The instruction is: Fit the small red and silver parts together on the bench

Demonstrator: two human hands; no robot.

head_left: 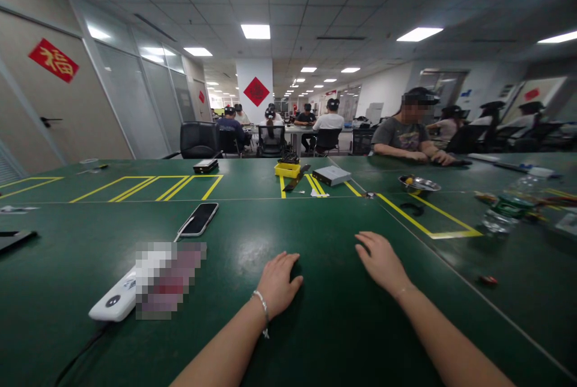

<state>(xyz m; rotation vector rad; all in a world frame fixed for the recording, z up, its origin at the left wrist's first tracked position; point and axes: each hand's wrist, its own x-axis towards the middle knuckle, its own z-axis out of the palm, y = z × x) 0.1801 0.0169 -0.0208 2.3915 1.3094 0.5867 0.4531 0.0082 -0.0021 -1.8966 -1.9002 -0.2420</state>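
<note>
My left hand (278, 282) rests palm down on the green table (324, 321), its fingers extended and a pale bracelet round the wrist. Across from it, my right hand (382, 262) also lies on or just above the tabletop, fingers stretched forward and nothing held. A gap of bare green surface separates the two. Left of my left hand, a phone (201, 219) lies with its dark screen up and a white cable at its lower edge. Nearer to me is a long white device (115, 298) with a black cord; a blurred patch covers part of it.
Yellow tape outlines cross the table. Farther back are a yellow bin (287, 170), a grey box (332, 175), a small black box (205, 166) and a metal bowl (421, 185). A plastic bottle (505, 210) stands right. A person (399, 134) sits at the far right side.
</note>
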